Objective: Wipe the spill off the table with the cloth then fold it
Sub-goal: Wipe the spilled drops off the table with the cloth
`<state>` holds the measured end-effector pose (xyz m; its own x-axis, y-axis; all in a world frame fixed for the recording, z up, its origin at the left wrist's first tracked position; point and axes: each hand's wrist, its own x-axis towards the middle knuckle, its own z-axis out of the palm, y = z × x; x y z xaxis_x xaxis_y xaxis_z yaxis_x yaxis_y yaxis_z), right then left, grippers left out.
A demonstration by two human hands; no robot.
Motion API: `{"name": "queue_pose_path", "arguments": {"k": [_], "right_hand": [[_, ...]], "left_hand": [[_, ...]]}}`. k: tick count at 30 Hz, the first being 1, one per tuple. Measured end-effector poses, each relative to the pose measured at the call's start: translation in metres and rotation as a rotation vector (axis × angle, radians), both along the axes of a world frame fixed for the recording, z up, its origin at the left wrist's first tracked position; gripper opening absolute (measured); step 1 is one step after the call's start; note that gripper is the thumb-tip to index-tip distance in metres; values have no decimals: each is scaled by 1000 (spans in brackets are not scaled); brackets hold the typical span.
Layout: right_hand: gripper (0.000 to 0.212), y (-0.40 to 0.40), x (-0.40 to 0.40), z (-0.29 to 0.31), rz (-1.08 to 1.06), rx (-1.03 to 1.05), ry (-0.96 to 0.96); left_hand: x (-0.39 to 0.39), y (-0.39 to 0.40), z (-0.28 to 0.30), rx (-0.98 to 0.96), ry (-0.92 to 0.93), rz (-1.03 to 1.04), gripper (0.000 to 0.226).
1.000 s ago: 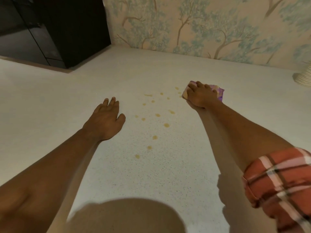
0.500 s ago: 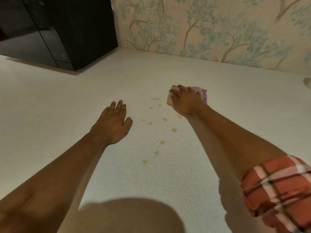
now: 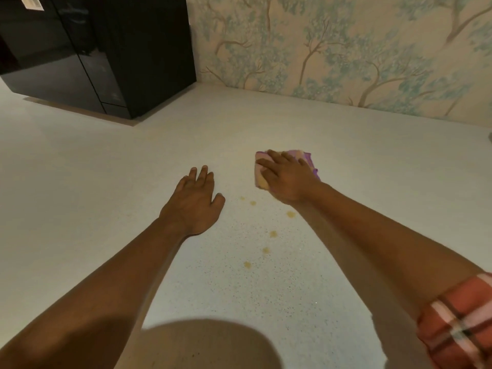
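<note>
1. The right hand (image 3: 286, 179) lies palm down on a bunched purple and cream cloth (image 3: 311, 159), fingers (image 3: 275, 157) spread over its top and pressing it to the speckled white table (image 3: 80, 182)
2. The left hand (image 3: 195, 201) rests flat on the table beside it – fingers extended and close together, thumb out to the side, holding nothing
3. The spill (image 3: 290, 214) shows as 6 small yellow-brown drops – 2 between the hands, 1 just beside the right wrist, 3 trailing back toward the person between the forearms
4. A rolled red plaid sleeve (image 3: 458, 326) covers the right upper arm
5. A black glossy appliance (image 3: 101, 54) stands well beyond the left hand, against tree-patterned wallpaper (image 3: 346, 49)
</note>
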<state>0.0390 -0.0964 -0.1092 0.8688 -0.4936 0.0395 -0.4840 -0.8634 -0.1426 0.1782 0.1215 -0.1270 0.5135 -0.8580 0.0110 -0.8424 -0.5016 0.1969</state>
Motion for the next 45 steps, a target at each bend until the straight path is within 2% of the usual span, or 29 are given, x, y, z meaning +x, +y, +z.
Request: {"name": "queue_pose_path", "arguments": {"k": [3,7,13,18,22,26,32,37,41,45], "right_hand": [[51,-27,-8,4,-94,10,41],[50,-35,19,16,-194,68,79],[51,41,44,6,-117,10,25],[58,75,-19,-2,-26,-21,30],[52,43,-64,1,-199,-22,70],[51,25,-42,10,-356,79,87],[52,92,-10,6,-297,89,82],[51,147,-62,-3,-243,3,27],[49,138,-88,4,-380,43,61],[52,139,-55,13,-512,135,83]], "left_hand": [[-1,1,1,-10,-4,-1,69],[-3,2,2,-22,-19,-12,68],[-1,0,1,-6,-46,-15,71],[2,-2,-1,4,-23,-21,74],[1,-3,-3,17,-29,-34,75],[2,-2,-3,25,-49,-42,75],[3,-5,1,39,-29,-36,75],[-1,1,5,29,-14,-46,75],[-6,4,6,30,-1,-49,74],[-6,4,7,37,1,-45,74]]}}
